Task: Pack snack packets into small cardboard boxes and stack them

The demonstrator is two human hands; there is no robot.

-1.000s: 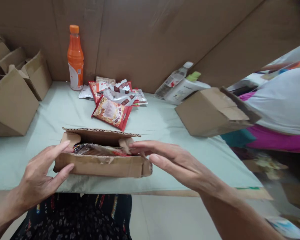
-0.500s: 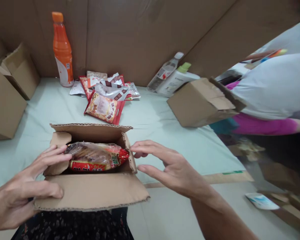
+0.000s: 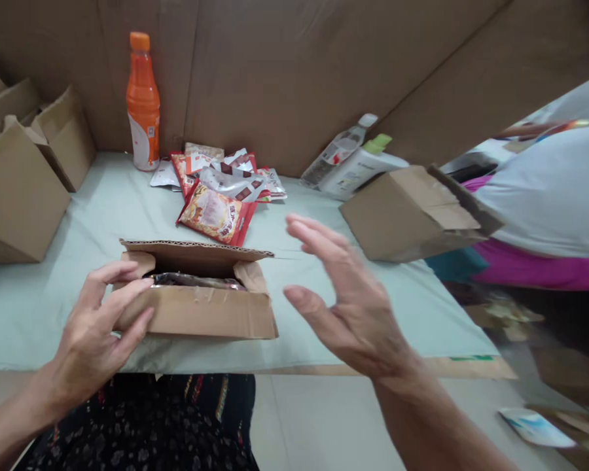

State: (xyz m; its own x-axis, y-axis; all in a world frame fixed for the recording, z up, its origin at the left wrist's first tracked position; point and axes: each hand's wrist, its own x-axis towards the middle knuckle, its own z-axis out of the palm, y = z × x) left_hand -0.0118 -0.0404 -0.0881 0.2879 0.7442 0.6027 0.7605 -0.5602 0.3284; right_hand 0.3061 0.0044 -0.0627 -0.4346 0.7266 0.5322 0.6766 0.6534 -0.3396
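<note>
A small cardboard box point(image 3: 206, 314) sits at the table's near edge, its far flap standing up and its near flap raised. Inside, only a dark, shiny strip of a snack packet point(image 3: 196, 280) shows; the flap hides the rest. My left hand point(image 3: 101, 320) grips the box's left end, fingertips over the top and thumb against the near flap. To the right of the box, my right hand point(image 3: 348, 301) hovers open, thumb and fingers apart, touching nothing.
Behind the box lies a pile of snack packets point(image 3: 218, 212), with an orange bottle point(image 3: 144, 111) upright beside it. A clear bottle point(image 3: 336, 154) and a white bottle point(image 3: 358, 171) lean at the back. Cardboard boxes point(image 3: 22, 190) stand left, another box point(image 3: 402, 219) right, near a person point(image 3: 550, 209).
The near flap has swung up from lying open toward me, covering most of the packet. My right hand has moved away from the box's right end and opened wider.
</note>
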